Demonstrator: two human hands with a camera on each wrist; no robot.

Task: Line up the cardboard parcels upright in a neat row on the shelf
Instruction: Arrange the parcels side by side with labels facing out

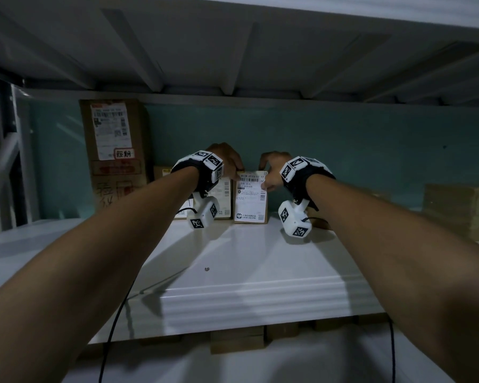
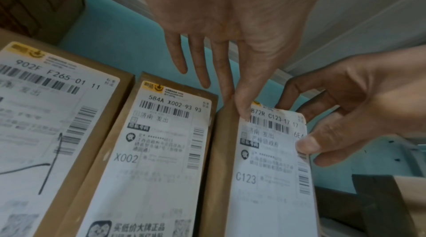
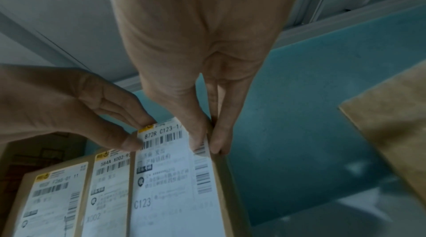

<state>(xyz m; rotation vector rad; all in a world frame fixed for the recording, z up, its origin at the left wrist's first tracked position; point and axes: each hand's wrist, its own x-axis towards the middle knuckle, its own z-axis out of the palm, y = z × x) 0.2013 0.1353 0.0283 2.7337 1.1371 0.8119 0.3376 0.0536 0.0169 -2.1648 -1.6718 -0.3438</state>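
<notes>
Parcel C123 (image 1: 250, 199): upright on shelf (image 1: 246, 272), 3rd in row, touching parcel X002 (image 2: 147, 149). Left hand (image 1: 227, 157) and right hand (image 1: 274, 168) pinch its top corners. Step: squaring. Next, likely: release.

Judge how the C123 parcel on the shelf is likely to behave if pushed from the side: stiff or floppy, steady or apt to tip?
The C123 parcel probably stays stiff: its cardboard edges look straight under both hands' grip. Standing upright, tall and narrow, it may tip if pushed high. The X002 parcel close on one side should steady it that way; the other side stands open.
</notes>
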